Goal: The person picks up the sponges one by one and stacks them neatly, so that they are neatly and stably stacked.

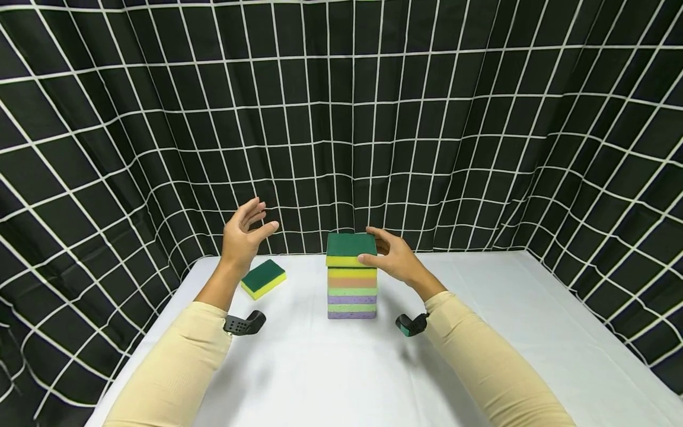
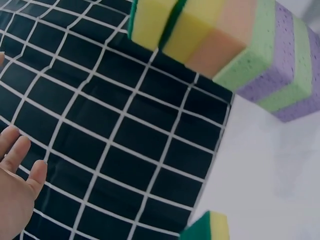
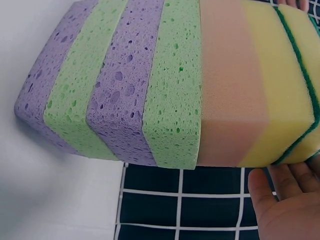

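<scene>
A stack of sponges stands upright in the middle of the white table, with purple, green, peach and yellow layers [image 1: 352,292]. On top lies a green-and-yellow scouring sponge [image 1: 349,244]. My right hand [image 1: 396,255] holds this top sponge at its right end, thumb at the front corner and fingertips toward the back. In the right wrist view, the fingers [image 3: 287,185] reach up along the stack's upper end. My left hand [image 1: 242,232] hovers left of the stack, fingers loosely spread and holding nothing. Below it, another scouring sponge [image 1: 264,279] lies flat, green side up.
A white cloth covers the table [image 1: 299,379]. Behind it and along both sides hangs a black curtain [image 1: 341,130] with a white grid. Each wrist wears a dark camera mount [image 1: 245,323] that juts inward over the table.
</scene>
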Available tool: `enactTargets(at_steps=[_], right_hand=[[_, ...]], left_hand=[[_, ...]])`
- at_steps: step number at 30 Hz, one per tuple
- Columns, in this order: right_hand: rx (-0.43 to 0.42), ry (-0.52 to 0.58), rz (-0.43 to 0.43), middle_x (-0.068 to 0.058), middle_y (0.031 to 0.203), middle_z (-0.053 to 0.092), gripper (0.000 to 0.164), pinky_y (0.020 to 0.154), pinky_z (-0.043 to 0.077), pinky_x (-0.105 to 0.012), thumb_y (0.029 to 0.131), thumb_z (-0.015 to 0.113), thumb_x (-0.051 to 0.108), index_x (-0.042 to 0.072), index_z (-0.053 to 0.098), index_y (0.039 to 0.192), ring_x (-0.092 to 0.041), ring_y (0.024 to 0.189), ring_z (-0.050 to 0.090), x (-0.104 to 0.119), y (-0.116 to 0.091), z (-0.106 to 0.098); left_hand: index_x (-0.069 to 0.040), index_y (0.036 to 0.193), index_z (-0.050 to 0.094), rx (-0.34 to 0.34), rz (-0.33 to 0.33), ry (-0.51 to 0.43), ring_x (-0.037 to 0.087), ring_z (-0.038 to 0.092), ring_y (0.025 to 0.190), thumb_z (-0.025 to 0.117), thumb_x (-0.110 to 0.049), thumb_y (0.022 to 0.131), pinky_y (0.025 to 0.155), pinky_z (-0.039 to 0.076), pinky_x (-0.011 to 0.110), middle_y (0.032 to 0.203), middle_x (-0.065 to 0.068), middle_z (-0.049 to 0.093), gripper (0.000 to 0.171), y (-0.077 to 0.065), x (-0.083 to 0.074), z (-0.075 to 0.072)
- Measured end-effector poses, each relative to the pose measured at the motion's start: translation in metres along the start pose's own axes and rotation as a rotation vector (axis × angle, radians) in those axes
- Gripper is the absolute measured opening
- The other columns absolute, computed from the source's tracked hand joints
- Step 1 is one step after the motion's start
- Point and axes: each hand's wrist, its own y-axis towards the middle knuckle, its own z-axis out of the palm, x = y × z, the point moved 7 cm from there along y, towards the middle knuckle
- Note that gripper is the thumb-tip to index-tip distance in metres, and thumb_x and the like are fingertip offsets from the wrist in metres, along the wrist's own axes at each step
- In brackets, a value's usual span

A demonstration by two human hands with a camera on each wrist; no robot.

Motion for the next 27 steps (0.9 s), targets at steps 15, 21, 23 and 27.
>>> enactTargets(at_steps=[15, 21, 23, 27], right_hand=[[0.009, 0.008, 0.007, -0.019, 0.139, 0.046, 0.079, 0.099, 0.041, -0.048, 0.086, 0.076, 0.021, 0.005, 0.032, 0.150, -0.033, 0.124, 0.048, 0.001, 0.000, 0.003], [0.000, -0.003, 0.008, -0.016, 0.137, 0.049, 0.077, 0.100, 0.041, -0.046, 0.086, 0.076, 0.021, 0.006, 0.034, 0.149, -0.031, 0.124, 0.049, 0.000, -0.001, 0.002], [-0.001, -0.003, 0.005, -0.015, 0.135, 0.051, 0.077, 0.100, 0.041, -0.045, 0.085, 0.076, 0.023, 0.006, 0.035, 0.148, -0.029, 0.123, 0.050, 0.001, -0.001, 0.002], [0.007, -0.001, -0.002, -0.013, 0.132, 0.053, 0.077, 0.100, 0.041, -0.043, 0.086, 0.076, 0.023, 0.007, 0.035, 0.149, -0.027, 0.122, 0.051, 0.002, -0.002, 0.003]], left_hand=[[-0.010, 0.148, 0.036, -0.110, -0.236, 0.042, 0.022, 0.034, 0.135, 0.073, -0.020, 0.087, 0.108, 0.030, 0.042, 0.145, 0.006, 0.043, 0.072, -0.020, 0.070, -0.028], [-0.007, 0.147, 0.038, -0.151, -0.286, 0.036, 0.022, 0.035, 0.134, 0.074, -0.016, 0.086, 0.108, 0.031, 0.038, 0.145, 0.009, 0.044, 0.072, -0.025, 0.092, -0.032], [-0.005, 0.146, 0.039, -0.166, -0.301, 0.048, 0.024, 0.035, 0.134, 0.075, -0.015, 0.086, 0.108, 0.031, 0.037, 0.144, 0.011, 0.045, 0.071, -0.028, 0.100, -0.034], [-0.002, 0.145, 0.040, -0.189, -0.324, 0.071, 0.026, 0.035, 0.134, 0.075, -0.013, 0.085, 0.109, 0.027, 0.037, 0.143, 0.014, 0.045, 0.070, -0.034, 0.114, -0.038]])
